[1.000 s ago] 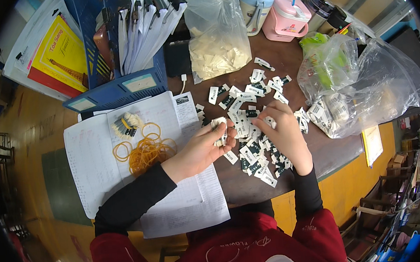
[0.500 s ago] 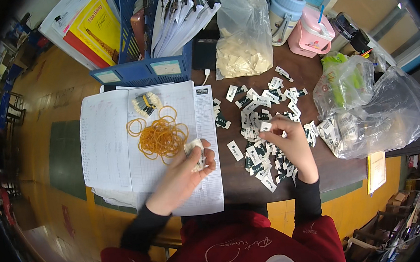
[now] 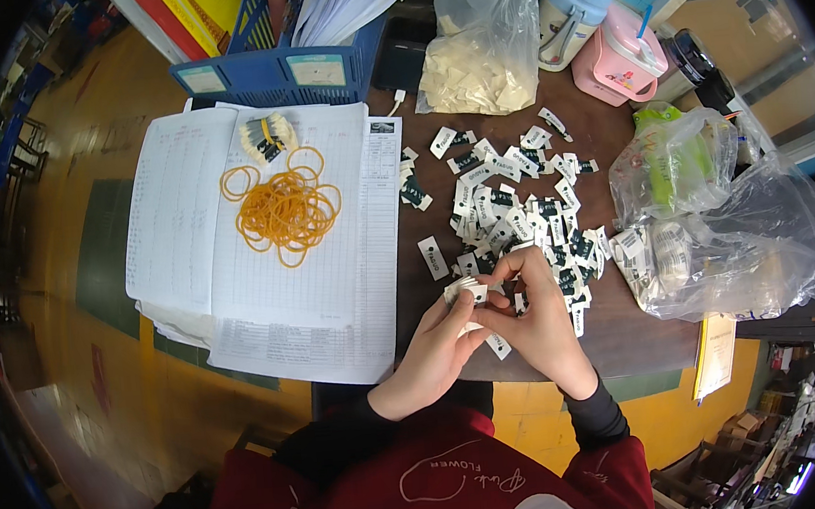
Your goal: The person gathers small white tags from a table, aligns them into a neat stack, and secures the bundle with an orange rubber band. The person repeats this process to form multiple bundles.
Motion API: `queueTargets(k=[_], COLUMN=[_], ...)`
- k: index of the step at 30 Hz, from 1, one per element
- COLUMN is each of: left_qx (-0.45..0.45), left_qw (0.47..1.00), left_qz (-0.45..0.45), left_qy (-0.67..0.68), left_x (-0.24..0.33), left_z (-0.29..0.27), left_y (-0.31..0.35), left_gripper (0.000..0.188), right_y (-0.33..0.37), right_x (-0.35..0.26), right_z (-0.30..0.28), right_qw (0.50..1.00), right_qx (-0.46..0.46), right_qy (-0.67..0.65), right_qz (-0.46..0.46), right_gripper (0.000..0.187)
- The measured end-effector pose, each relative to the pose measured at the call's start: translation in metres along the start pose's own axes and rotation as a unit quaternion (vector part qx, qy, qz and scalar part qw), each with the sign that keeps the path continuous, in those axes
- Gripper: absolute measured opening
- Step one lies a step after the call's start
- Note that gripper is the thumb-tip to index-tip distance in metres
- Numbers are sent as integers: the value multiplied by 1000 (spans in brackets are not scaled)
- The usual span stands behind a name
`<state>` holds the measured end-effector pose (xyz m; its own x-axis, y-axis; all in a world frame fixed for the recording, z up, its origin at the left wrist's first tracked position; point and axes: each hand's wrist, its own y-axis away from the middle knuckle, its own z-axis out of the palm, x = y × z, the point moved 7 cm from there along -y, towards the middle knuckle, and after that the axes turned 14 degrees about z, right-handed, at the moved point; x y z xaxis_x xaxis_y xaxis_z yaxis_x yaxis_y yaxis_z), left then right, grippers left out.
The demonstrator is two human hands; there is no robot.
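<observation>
My left hand (image 3: 433,354) is closed around a small stack of white fabric labels (image 3: 466,293), held above the near edge of the table. Against the stack's right side, my right hand (image 3: 542,325) has its thumb and forefinger pinched on a label, largely hidden by the fingers. A loose pile of white and dark green labels (image 3: 498,203) spreads over the brown table beyond both hands. To the left, a heap of orange rubber bands (image 3: 286,213) lies on an open notebook (image 3: 171,227). A banded bundle of labels (image 3: 268,139) sits just beyond them.
A blue file rack (image 3: 266,81) with papers stands at the back left. Behind the pile are a clear bag of cream pieces (image 3: 479,74), a blue-lidded flask (image 3: 575,12) and a pink container (image 3: 614,62). Crumpled plastic bags (image 3: 736,245) cover the table's right side.
My left hand has moved right with the stack, off the notebook. My right hand has come left and down, and the two hands now meet at the stack. The view has shifted slightly.
</observation>
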<state>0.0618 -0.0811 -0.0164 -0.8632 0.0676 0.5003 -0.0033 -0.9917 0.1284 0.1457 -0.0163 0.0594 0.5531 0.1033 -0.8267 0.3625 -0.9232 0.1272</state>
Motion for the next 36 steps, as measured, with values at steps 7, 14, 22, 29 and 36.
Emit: queueTargets(k=[7, 14, 22, 29, 36], left_qx=[23, 42, 19, 57, 19], left_qw=[991, 986, 988, 982, 983], left_qz=[76, 80, 123, 142, 131], left_qy=[104, 137, 87, -113, -128], left_x=[-10, -11, -3, -15, -18], left_z=[-17, -30, -26, -13, -14], left_y=[-14, -19, -18, -22, -26], left_gripper=[43, 38, 32, 39, 41], right_y=[-25, -132, -109, -18, -14], right_x=[-32, -16, -27, -11, 4], right_z=[-22, 49, 13, -10, -3], right_qw=[986, 953, 985, 980, 993], right_qx=[-57, 68, 48, 66, -2], right_qy=[60, 243, 147, 169, 114], right_qz=[-144, -166, -81, -80, -16], right_gripper=[36, 38, 18, 21, 20])
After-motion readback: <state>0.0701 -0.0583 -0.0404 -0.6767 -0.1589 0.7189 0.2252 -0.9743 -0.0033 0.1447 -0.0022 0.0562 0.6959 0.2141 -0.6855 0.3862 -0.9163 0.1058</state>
